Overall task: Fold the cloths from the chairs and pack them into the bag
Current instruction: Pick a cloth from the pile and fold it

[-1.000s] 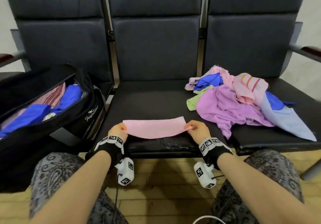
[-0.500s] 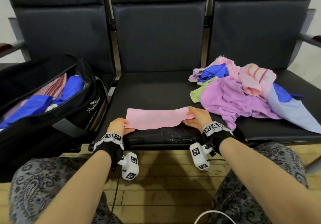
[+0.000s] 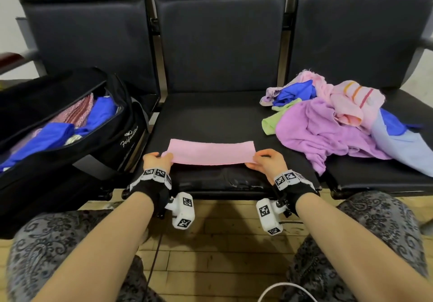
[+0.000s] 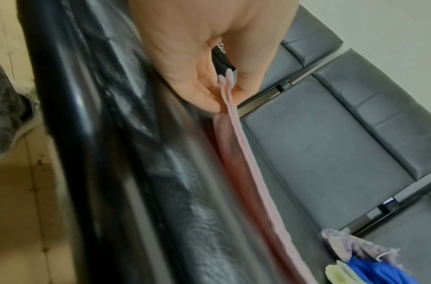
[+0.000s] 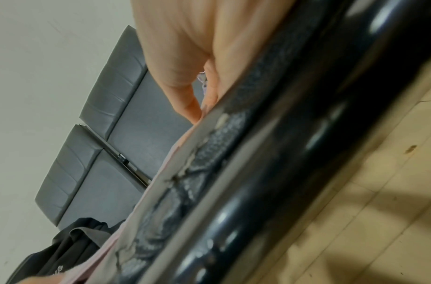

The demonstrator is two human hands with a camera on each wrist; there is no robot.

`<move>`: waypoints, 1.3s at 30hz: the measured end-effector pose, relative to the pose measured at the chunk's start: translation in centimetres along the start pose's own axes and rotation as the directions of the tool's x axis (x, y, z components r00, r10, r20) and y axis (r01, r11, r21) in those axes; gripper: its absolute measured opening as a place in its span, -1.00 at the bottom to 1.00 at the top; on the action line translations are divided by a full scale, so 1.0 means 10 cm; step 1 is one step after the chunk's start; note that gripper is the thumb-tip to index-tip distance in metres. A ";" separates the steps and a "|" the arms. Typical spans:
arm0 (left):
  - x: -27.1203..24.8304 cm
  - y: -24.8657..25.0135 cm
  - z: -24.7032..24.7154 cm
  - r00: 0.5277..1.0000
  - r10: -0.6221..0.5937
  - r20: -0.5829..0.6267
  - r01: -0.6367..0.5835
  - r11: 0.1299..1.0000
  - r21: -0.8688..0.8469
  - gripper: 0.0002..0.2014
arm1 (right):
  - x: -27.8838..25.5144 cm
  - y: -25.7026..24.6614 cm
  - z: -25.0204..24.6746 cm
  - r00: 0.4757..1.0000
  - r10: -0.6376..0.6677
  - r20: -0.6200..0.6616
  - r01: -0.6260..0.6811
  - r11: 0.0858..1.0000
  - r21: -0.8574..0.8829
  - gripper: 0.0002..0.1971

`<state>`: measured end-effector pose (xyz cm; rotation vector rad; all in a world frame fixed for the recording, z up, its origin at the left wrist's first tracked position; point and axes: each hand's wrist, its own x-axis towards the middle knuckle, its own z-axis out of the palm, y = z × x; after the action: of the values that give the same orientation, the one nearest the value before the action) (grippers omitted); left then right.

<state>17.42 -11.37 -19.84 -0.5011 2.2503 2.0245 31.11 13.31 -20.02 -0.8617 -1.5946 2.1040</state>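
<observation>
Half a second ago your hands lay flatter on the pink cloth [image 3: 210, 152]; now both pinch its near corners, and the strip is drawn straighter between them on the middle seat [image 3: 210, 114]. Your left hand [image 3: 156, 161] pinches the left end: in the left wrist view the thumb and fingers [image 4: 204, 96] press together on the doubled layers of the fold. Your right hand [image 3: 268, 161] pinches the right end, thumb on top, fingers tucked beneath.

In the right wrist view the seat's front edge hides most of the cloth, and only a thin pale strip shows below your fingertips [image 5: 192, 107]; both wrist views are blurred. The bag [image 3: 70, 137], open beyond your left fingers, is cut off at the frame's left edge. Folded blue and pink cloths sit inside. The unfolded pile [image 3: 339, 126] lies beyond your right fingers, apart from the pink cloth, running out of view on the right.

White script on the bag's side begins with "F"; the rest is too small to read.
</observation>
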 end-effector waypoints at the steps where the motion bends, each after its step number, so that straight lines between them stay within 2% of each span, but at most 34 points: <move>1: -0.01 0.02 0.01 1.000 0.009 -0.005 -0.009 1.000 0.010 -0.58 | 0.00 0.00 0.00 1.000 -0.003 0.001 0.003 1.000 0.006 -0.77; 3: -0.10 0.09 0.06 0.997 0.070 -0.037 -0.068 0.996 0.058 -0.70 | -0.01 0.01 -0.01 1.000 -0.016 0.014 0.016 1.000 0.011 -0.78; 5: -0.26 0.21 0.15 0.979 0.202 -0.033 -0.193 0.964 0.184 -0.78 | -0.03 0.02 -0.02 0.999 -0.025 0.035 0.025 0.999 0.022 -0.79; 7: -0.40 0.28 0.27 0.940 0.341 0.017 -0.332 0.902 0.277 -0.79 | -0.03 0.01 -0.03 0.998 -0.029 0.050 0.028 0.999 0.033 -0.80; 10: -0.56 0.27 0.48 0.901 0.418 0.113 -0.432 0.851 0.299 -0.81 | -0.02 -0.01 -0.04 0.999 -0.001 0.052 -0.003 0.998 0.070 -0.77; 14: -0.76 0.19 0.78 0.885 0.427 0.186 -0.465 0.840 0.280 -0.87 | -0.03 -0.03 -0.03 0.999 0.034 0.039 -0.038 0.994 0.105 -0.76; 17: -0.94 0.14 0.98 0.857 0.429 0.285 -0.488 0.853 0.185 -0.96 | -0.04 -0.04 -0.02 0.999 0.039 0.036 -0.043 0.993 0.110 -0.77; 21: -1.13 0.09 1.23 0.775 0.413 0.478 -0.559 0.801 0.214 -0.94 | -0.04 -0.04 -0.03 0.998 0.035 0.061 -0.043 0.992 0.121 -0.85; 23: -1.20 0.05 1.32 0.739 0.401 0.541 -0.605 0.749 0.271 -0.92 | -0.03 -0.04 -0.04 0.997 0.032 0.072 -0.042 0.989 0.141 -0.80; 34: -1.15 0.01 1.35 0.692 0.400 0.601 -0.701 0.573 0.425 -0.97 | -0.03 -0.04 -0.06 0.996 0.036 0.084 -0.051 0.981 0.189 -0.75; 37: -1.15 0.04 1.33 0.648 0.442 0.621 -0.757 0.466 0.459 -0.92 | -0.03 -0.03 -0.07 0.994 0.003 0.109 -0.028 0.973 0.229 -0.74; 39: -1.12 0.03 1.34 0.624 0.430 0.653 -0.772 0.467 0.431 -0.89 | -0.03 -0.04 -0.08 0.993 0.001 0.118 -0.029 0.972 0.231 -0.77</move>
<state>25.78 3.90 -18.23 0.9327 2.7764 1.0139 31.80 13.85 -19.71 -0.6841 -1.3617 2.3329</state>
